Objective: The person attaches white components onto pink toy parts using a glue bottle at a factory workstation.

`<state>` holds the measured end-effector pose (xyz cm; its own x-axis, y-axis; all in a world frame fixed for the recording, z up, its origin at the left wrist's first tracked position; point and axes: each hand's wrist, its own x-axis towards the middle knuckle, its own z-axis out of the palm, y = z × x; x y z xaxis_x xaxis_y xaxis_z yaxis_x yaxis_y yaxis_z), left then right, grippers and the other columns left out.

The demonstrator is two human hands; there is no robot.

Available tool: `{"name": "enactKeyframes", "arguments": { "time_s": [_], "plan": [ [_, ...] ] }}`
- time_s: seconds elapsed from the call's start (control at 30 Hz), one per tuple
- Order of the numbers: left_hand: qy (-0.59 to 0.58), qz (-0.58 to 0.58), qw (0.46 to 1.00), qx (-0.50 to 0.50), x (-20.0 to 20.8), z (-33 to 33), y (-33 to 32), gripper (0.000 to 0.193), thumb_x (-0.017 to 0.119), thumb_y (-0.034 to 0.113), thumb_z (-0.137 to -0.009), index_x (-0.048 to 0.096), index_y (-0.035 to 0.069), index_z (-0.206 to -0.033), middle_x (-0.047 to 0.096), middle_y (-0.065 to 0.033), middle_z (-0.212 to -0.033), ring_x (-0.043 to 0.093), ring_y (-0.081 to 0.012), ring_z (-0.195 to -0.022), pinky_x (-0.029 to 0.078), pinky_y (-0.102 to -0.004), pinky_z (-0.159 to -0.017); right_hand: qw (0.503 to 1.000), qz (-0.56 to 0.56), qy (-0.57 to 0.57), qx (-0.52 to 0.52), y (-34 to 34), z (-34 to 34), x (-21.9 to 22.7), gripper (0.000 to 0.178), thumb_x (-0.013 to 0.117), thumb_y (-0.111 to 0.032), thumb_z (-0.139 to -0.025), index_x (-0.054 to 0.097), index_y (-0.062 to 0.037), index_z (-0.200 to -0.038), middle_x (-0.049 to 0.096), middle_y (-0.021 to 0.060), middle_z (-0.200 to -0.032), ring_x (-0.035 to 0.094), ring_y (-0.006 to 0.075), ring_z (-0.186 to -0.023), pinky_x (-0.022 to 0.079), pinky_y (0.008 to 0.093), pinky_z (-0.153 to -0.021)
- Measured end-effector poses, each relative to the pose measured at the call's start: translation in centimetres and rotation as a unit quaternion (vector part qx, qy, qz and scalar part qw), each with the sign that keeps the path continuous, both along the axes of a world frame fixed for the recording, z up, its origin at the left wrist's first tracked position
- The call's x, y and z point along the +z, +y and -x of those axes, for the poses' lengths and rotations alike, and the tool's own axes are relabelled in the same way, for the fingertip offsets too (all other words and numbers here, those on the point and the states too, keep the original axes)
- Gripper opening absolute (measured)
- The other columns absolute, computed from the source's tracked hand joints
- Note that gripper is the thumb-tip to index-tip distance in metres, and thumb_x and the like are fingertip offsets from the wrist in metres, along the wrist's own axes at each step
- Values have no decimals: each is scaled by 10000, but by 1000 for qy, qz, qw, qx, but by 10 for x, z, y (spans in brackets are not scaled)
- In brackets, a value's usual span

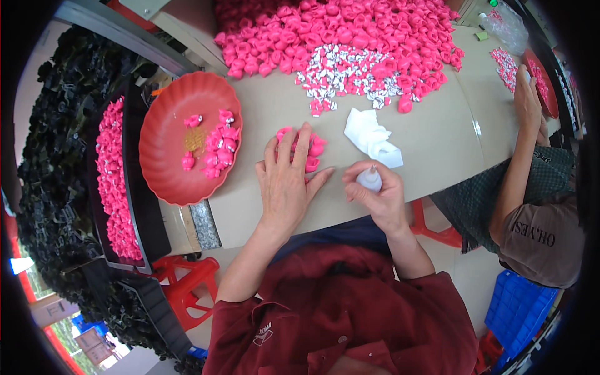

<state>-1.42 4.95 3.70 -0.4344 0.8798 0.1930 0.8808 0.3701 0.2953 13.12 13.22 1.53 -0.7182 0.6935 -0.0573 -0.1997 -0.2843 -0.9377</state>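
Note:
My left hand point(281, 187) rests over a small group of pink plastic pieces point(317, 147) on the table, its fingers stretched out and apart. The hand partly covers these pieces. My right hand point(389, 203) is closed around a small whitish squeeze bottle point(369, 180), its narrow tip pointing up. Beyond that hand lies a crumpled white tissue point(369, 132). To the left stands a red scalloped bowl point(160, 140) with several pink-and-white pieces point(220, 150) inside, mostly along its right side.
A large heap of pink pieces point(350, 31) fills the table's far side, with small white-and-pink parts point(340, 69) in front. At left is a black tray point(147, 212) of pink pieces. A co-worker point(531, 231) sits at right. Red stools point(187, 287) stand below the table.

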Motion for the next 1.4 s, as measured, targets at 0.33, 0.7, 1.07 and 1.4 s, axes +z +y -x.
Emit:
{"name": "enactKeyframes", "arguments": {
  "time_s": [0.33, 0.7, 1.07, 1.4],
  "plan": [
    [-313, -269, 910, 51, -11, 7, -46, 573, 684, -6, -734, 462, 8, -1262, 419, -216, -1296, 557, -252, -1058, 503, -294, -757, 999, -15, -35, -10, 1, 8, 3, 185, 652, -38, -803, 588, 5, -971, 590, 20, -802, 542, 76, -708, 459, 214, -582],
    [-420, -252, 866, 100, -15, 20, -36, 454, 552, -133, -782, 501, -13, -1217, 529, -118, -1113, 590, -185, -951, 521, -234, -711, 996, -42, -78, -17, -1, 14, 3, 217, 654, -63, -812, 580, 3, -1004, 589, 19, -795, 538, 73, -713, 459, 216, -584],
    [-626, -357, 686, 97, -5, 14, -55, 171, 555, 10, -863, 598, -36, -1021, 596, -128, -969, 615, -154, -767, 490, -225, -625, 998, -25, -44, -28, -8, 12, 10, 235, 612, -32, -829, 527, 17, -1043, 583, 52, -879, 559, 101, -757, 476, 225, -643],
    [-694, -285, 661, -12, -5, -9, -56, 437, 614, -119, -760, 530, -33, -1180, 465, -100, -1167, 551, -172, -1012, 499, -256, -822, 991, -122, -54, 8, -30, 26, 20, 223, 658, -55, -799, 574, 0, -998, 610, 47, -939, 564, 100, -845, 456, 233, -731]
  ]
}}
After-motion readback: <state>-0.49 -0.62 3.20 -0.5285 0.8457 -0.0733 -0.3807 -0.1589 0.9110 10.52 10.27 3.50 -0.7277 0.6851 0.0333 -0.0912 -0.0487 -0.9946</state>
